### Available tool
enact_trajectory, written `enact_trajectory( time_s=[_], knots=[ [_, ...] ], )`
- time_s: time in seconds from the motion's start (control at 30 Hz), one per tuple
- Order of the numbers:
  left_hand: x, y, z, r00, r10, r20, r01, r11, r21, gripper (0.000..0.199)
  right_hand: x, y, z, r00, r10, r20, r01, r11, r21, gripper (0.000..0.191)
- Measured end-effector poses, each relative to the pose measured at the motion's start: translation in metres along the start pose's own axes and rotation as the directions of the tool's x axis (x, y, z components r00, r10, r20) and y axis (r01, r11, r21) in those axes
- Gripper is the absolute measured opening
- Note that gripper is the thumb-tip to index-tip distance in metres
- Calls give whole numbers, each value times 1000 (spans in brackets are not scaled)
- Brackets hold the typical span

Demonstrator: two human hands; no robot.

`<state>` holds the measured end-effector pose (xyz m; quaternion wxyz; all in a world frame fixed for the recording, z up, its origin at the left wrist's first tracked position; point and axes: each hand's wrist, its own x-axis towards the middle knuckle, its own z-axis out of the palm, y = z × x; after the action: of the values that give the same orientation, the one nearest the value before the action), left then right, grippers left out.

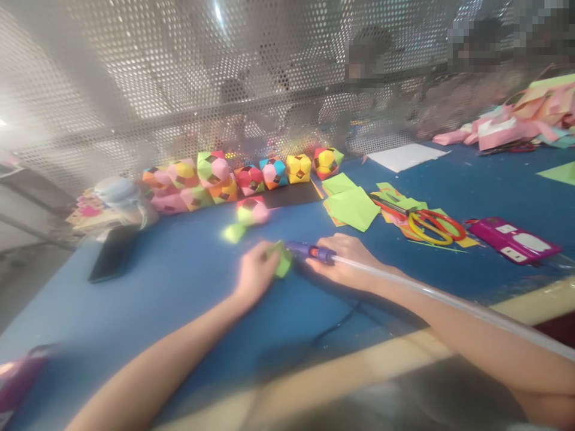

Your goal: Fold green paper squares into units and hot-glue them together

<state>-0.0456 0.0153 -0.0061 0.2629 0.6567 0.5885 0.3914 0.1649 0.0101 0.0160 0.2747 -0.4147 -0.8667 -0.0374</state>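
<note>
Near the middle of the blue table, my left hand (257,270) pinches a small folded green paper piece (282,261). My right hand (344,261) is wrapped round a purple glue gun (309,251), whose tip points left at the green paper; whether they touch is too blurred to tell. A long clear glue stick (426,292) runs from the back of the gun over my right forearm. Just beyond my left hand lie a small green folded piece (234,233) and a pink and green paper piece (254,210).
Several colourful paper balls (275,173) line the perforated metal screen (179,78). Green sheets (353,206), scissors (431,227) and a magenta power strip (514,240) lie right. A dark phone (112,254) lies left. People show blurred behind the screen.
</note>
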Motion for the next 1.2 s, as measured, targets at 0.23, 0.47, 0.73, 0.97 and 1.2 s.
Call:
enact_trajectory(
  time_s=[0.23, 0.47, 0.73, 0.97, 1.2],
  knots=[
    [1, -2, 1, 1000, -11, -11, 11, 1000, -1, 19, 2, -1, -3, 999, 30, 40, -31, 999, 17, 24],
    [4, -7, 0, 998, -23, -61, 22, 1000, -20, 16, 4, 4, -1, 957, 279, 73, -286, 952, 112, 25],
    [2, -4, -1, 998, -22, -63, 21, 1000, -14, 15, 12, 33, 18, 904, 414, 107, -420, 906, 47, 28],
    [-5, 2, -2, 999, -32, -11, 31, 998, -51, 19, 15, 38, 7, 909, 360, 209, -358, 932, -50, 33],
    [-10, 2, 0, 995, -96, -4, 93, 971, -219, 24, 0, 22, -47, 898, 303, 318, -280, 953, -117, 39]
  ],
)
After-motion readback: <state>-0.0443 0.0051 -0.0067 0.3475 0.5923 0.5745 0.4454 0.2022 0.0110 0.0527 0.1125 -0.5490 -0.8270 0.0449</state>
